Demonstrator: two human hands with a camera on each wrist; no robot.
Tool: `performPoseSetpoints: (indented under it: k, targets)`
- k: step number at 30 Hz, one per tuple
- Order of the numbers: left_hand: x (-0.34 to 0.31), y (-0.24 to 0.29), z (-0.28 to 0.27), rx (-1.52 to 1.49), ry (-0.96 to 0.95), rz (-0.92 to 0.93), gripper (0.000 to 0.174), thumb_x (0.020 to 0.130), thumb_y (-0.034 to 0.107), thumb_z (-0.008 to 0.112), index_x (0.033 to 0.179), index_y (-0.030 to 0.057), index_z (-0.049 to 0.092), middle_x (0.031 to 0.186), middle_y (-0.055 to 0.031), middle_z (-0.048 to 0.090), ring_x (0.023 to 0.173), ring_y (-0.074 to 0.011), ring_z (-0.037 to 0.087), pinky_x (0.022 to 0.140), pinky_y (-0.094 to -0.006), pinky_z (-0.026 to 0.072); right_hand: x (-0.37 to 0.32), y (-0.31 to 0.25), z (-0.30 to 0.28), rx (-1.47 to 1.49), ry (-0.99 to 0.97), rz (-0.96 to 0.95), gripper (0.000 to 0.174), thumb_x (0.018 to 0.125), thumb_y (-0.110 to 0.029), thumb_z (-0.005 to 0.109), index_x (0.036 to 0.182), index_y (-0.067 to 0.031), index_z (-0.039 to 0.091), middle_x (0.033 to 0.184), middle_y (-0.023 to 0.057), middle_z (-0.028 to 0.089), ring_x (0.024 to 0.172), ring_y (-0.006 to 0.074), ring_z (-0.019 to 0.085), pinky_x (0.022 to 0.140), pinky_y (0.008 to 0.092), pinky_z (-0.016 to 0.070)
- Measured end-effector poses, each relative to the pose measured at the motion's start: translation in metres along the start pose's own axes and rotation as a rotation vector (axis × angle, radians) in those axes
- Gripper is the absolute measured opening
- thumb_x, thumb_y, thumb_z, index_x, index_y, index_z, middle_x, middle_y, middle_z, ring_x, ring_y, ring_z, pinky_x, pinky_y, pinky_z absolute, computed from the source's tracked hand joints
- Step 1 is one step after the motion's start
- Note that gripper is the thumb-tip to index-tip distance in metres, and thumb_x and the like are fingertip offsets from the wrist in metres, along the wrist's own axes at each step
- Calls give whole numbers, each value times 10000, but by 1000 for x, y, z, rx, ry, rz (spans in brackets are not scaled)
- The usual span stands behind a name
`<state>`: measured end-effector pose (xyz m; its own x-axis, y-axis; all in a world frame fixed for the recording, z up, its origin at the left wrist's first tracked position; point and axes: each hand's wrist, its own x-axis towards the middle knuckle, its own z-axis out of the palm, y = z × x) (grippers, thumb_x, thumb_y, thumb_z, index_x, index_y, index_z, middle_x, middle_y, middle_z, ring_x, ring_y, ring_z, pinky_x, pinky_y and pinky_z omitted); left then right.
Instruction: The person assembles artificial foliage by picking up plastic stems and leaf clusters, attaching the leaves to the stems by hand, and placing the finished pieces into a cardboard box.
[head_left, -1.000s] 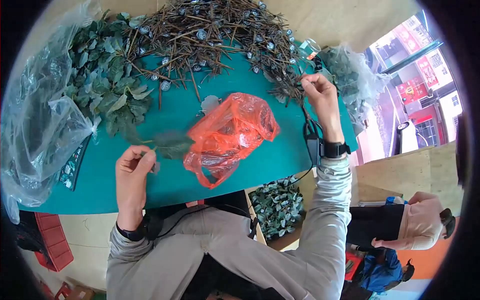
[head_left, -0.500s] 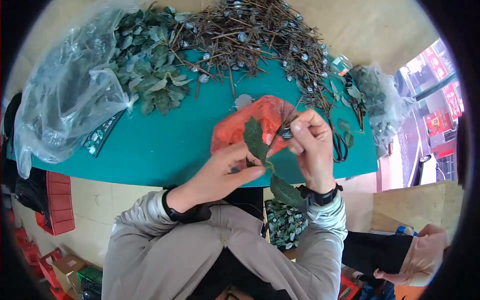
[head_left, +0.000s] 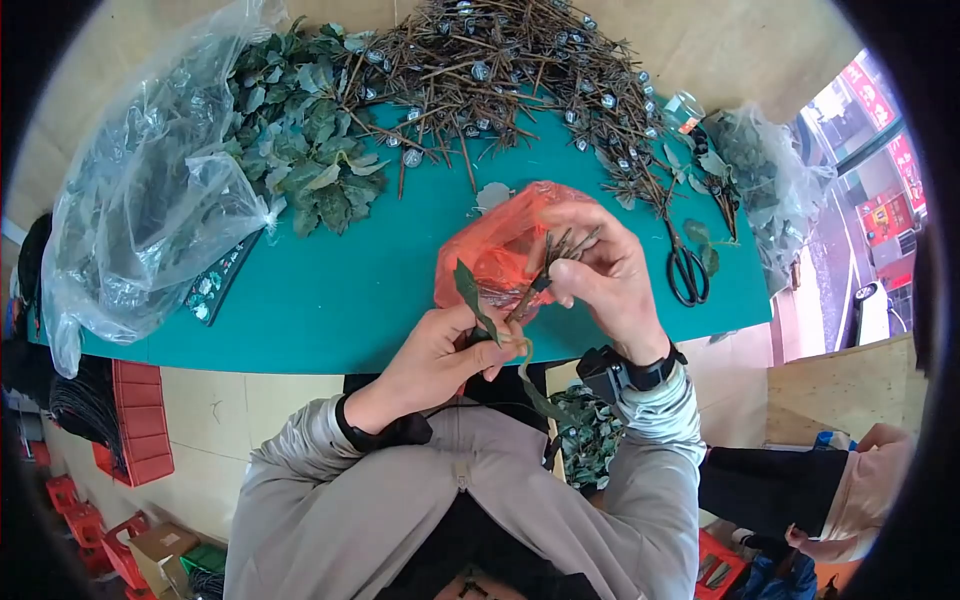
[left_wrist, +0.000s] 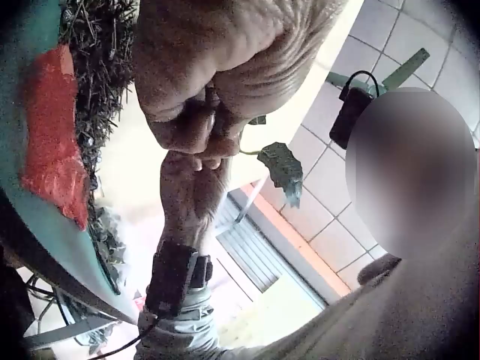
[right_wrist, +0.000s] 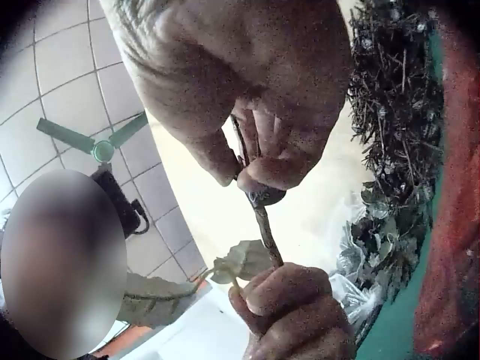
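the zip-front jacket (head_left: 350, 500) is grey; the wristbands (head_left: 658, 371) are black.

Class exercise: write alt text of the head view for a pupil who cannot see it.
A person's left hand and right hand grip a brown stem, green leaves beside it. Behind, a red plastic bag and heaped twigs lie on a green table.

Over the near edge of the green desk (head_left: 330, 290), the left hand (head_left: 435, 352) holds a leafy sprig (head_left: 472, 297) and a brown twig (head_left: 522, 304) whose far end the right hand (head_left: 608, 282) pinches, with a red bag (head_left: 468, 245) just beyond, piled leaves (head_left: 325, 160) far left, heaped stems (head_left: 500, 75) at the far side and scissors (head_left: 687, 275) right.
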<state>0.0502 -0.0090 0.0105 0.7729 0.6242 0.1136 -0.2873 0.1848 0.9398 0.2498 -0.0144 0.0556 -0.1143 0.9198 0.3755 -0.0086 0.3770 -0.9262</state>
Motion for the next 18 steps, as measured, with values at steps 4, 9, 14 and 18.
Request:
performPoseSetpoints:
  k: [4, 9, 14, 18]
  targets:
    - [-2, -3, -3, -5, 20, 42, 85, 873, 99, 575, 868, 40, 514, 870, -81, 581, 661, -106, 508, 672, -275, 443, -3, -4, -1, 117, -59, 151, 399, 830, -153, 608, 1182, -9, 485, 828, 142, 602, 618, 118, 569, 501, 216, 443]
    - [-4, -9, -9, 1, -11, 43, 90, 873, 105, 577, 860, 43, 512, 858, -96, 582, 664, -115, 512, 684, -282, 443, -6, 0, 7, 286, 31, 260, 320, 841, -150, 588, 1109, -1, 496, 824, 155, 597, 578, 122, 567, 493, 211, 454]
    - [-6, -6, -13, -9, -39, 52, 81, 871, 91, 576, 862, 41, 512, 845, -114, 581, 639, -110, 510, 610, -266, 435, -6, 9, 13, 479, 86, 272, 231, 851, -155, 570, 1010, -7, 493, 830, 169, 593, 559, 126, 559, 466, 207, 446]
    - [-7, -7, -12, -45, -34, 59, 70, 872, 76, 570, 864, 35, 514, 850, -129, 586, 617, -104, 511, 561, -249, 420, -6, 12, 18, 565, 120, 285, 193, 850, -150, 567, 963, -15, 488, 823, 175, 590, 537, 122, 547, 437, 207, 430]
